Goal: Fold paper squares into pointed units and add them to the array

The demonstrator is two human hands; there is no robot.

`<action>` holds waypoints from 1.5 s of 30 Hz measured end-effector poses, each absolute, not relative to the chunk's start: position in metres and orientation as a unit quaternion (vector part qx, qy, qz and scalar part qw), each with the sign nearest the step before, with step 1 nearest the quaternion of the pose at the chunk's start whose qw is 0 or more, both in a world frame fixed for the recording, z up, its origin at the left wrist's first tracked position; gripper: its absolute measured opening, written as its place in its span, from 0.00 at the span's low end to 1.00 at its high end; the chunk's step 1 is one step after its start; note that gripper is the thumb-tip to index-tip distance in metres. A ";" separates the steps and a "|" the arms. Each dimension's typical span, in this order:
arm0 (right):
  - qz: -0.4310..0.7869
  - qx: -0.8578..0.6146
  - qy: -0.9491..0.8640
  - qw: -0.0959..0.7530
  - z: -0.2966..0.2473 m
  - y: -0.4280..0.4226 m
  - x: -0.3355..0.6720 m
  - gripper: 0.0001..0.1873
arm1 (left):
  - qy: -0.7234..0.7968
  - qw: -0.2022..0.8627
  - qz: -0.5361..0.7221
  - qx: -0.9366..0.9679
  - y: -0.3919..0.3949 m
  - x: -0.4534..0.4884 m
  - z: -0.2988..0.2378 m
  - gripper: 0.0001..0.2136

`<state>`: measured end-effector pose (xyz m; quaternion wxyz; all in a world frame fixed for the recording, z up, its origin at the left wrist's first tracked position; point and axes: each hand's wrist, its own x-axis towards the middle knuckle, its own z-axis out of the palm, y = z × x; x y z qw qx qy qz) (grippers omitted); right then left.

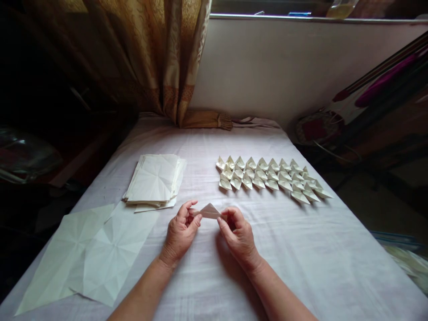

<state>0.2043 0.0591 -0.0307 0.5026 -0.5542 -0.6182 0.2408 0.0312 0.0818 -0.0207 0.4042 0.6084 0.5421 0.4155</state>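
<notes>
A small folded paper piece point(210, 211), white with a peaked top like a paper boat, is held up over the bed-like surface between both hands. Its left end is pinched by the thumb and fingers of my left hand point(180, 234). At its right end my right hand point(239, 236) grips it the same way, with the thumb in front. Beyond and to the right, several folded paper boats point(259, 174) stand in close rows. On the left lies a stack of creased paper sheets point(155, 178).
Two unfolded creased sheets point(110, 254) overlap at the front left. A pale cloth point(301, 258) covers the surface. Gold curtains point(174, 67) hang at the back, their tasselled end point(207, 119) resting on the far edge. A white wall point(261, 67) rises behind.
</notes>
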 end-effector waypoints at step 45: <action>-0.015 -0.429 -0.862 0.268 -0.018 0.036 0.216 0.10 | 0.287 -0.035 0.247 0.925 0.054 0.009 -0.011 0.04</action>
